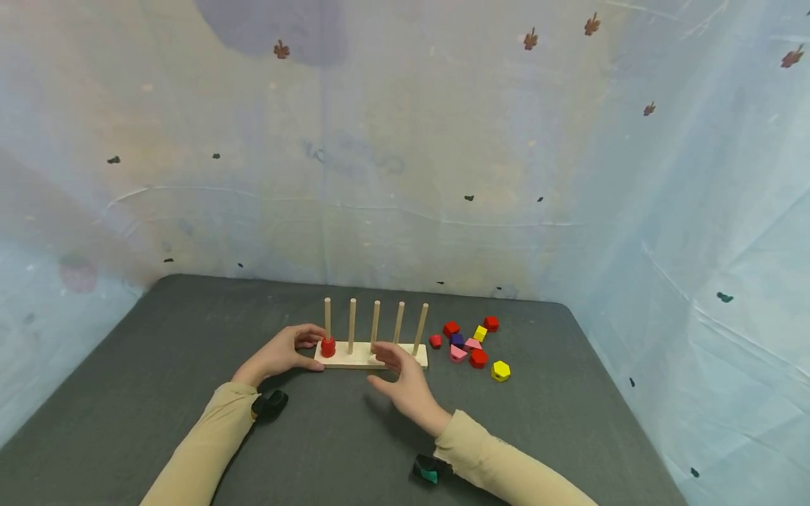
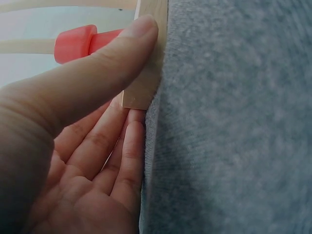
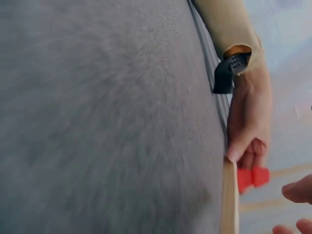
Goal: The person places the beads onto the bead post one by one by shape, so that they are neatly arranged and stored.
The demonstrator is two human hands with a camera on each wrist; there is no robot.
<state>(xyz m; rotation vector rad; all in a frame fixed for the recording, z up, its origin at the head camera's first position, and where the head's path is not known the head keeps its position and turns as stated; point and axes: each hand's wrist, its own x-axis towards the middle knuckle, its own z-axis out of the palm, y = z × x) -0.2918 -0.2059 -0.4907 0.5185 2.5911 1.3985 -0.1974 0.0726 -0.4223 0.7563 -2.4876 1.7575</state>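
A dark grey, fabric-textured counter with rounded far corners fills the lower part of the head view. Behind it and along both sides hangs a creased, pale backdrop sheet, bluest at the right. Its print shows brown leaf motifs near the top, small dark green flecks lower down, a large mauve patch at upper left and a faint reddish blotch near the left edge.

Both arms stretched toward the desk's far edge.
The left hand sits low, thumb and fingers pinching; the right hand, nearer the desk's right edge, hovers with fingers loosely bent, thumb apart.
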